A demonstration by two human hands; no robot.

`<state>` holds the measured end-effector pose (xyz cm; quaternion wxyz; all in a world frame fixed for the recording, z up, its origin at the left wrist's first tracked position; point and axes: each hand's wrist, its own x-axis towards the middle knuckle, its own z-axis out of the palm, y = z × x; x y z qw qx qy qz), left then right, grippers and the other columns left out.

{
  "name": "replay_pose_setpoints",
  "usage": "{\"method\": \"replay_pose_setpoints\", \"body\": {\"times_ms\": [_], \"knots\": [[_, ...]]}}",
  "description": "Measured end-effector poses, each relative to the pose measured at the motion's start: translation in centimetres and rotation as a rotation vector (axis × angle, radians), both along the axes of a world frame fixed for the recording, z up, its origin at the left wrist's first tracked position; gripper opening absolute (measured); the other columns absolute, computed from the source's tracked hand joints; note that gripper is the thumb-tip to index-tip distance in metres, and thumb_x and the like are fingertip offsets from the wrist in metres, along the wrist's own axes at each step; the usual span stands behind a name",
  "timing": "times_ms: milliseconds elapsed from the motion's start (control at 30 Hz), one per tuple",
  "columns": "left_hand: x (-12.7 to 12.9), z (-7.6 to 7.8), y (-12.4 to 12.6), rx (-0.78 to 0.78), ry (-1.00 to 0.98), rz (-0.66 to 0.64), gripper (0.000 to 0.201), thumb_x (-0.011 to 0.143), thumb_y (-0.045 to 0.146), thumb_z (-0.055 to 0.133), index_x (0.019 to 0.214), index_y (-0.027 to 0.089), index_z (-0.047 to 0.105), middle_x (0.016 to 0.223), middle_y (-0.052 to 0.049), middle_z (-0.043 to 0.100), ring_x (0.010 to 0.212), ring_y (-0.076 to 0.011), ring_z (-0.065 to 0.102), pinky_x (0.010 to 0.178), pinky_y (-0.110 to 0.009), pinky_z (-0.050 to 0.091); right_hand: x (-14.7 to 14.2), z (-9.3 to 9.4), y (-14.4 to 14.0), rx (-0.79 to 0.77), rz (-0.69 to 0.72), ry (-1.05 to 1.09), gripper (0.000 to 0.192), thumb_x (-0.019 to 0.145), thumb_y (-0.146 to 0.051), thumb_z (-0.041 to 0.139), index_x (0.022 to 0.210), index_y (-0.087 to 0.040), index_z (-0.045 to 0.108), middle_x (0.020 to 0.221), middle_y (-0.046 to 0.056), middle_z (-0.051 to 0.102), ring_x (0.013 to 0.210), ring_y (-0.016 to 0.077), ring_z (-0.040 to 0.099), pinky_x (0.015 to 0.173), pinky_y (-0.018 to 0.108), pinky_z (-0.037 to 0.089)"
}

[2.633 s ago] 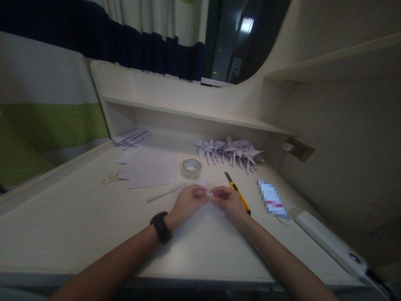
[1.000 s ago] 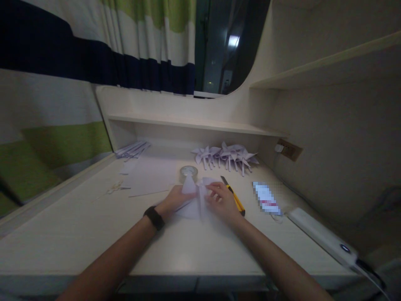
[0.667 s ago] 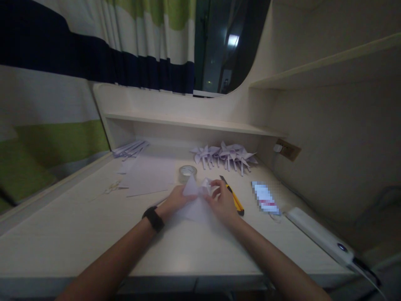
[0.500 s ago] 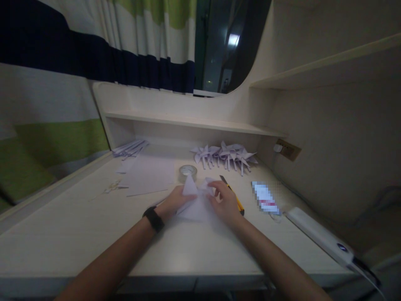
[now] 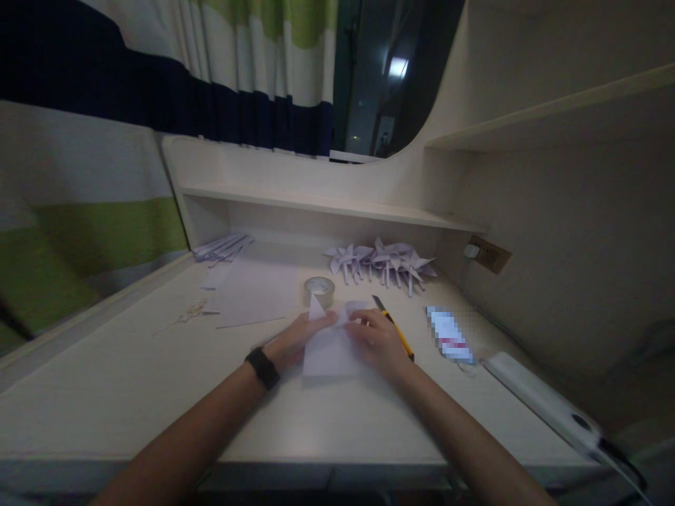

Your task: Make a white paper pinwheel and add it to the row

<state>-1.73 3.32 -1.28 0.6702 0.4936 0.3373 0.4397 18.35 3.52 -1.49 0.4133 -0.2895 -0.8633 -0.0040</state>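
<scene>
A pale folded sheet of paper (image 5: 327, 355) lies on the desk (image 5: 131, 379) in front of me, with two flaps raised at its far edge. My left hand (image 5: 295, 341), a black band on its wrist, pinches the left flap. The right flap is held down by my right hand (image 5: 377, 339). A roll of clear tape (image 5: 319, 289) stands just behind the paper. To the right of my right hand lies a yellow utility knife (image 5: 396, 330).
A row of finished paper pinwheels (image 5: 382, 261) lies at the back under the shelf. Flat paper sheets (image 5: 253, 292), paper strips (image 5: 221, 246) and small scraps (image 5: 193, 310) are to the left. A white device with a cable (image 5: 548, 407) lies at the right edge.
Earlier my fingertips worked a tiny piece together; now both hands hold the folded sheet, which has been pressed flatter onto the desk. The view has shifted slightly.
</scene>
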Motion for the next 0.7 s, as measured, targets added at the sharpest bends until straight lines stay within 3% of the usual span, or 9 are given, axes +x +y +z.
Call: {"method": "replay_pose_setpoints", "body": {"times_ms": [267, 500, 700], "knots": [[0.0, -0.06, -0.55, 0.123, 0.127, 0.044, 0.041, 0.075, 0.048, 0.065, 0.094, 0.012, 0.062, 0.087, -0.008, 0.066, 0.069, -0.0158, 0.059, 0.064, -0.028, 0.044, -0.35, -0.04, -0.29, -0.073, 0.005, 0.083, 0.022, 0.08, -0.017, 0.061, 0.096, -0.03, 0.071, 0.098, 0.005, 0.063, 0.083, 0.0174, 0.055, 0.074, 0.033, 0.047], [-0.18, -0.48, 0.06, 0.167, 0.168, 0.014, 0.039, 0.074, 0.047, 0.066, 0.09, 0.011, 0.064, 0.082, -0.008, 0.066, 0.064, -0.0148, 0.056, 0.06, -0.026, 0.041, -0.48, 0.24, 0.04, -0.258, -0.018, 0.18, 0.008, 0.074, -0.024, 0.071, 0.081, -0.027, 0.074, 0.088, 0.005, 0.068, 0.086, 0.0196, 0.06, 0.079, 0.035, 0.048], [-0.07, -0.62, -0.01, 0.169, 0.142, -0.009, 0.04, 0.073, 0.045, 0.067, 0.094, 0.011, 0.064, 0.089, -0.01, 0.067, 0.07, -0.0166, 0.058, 0.064, -0.027, 0.042, -0.61, 0.27, 0.06, -0.332, 0.005, 0.223, 0.01, 0.072, -0.029, 0.074, 0.081, -0.026, 0.075, 0.082, 0.005, 0.071, 0.083, 0.0209, 0.061, 0.079, 0.036, 0.049]]}}
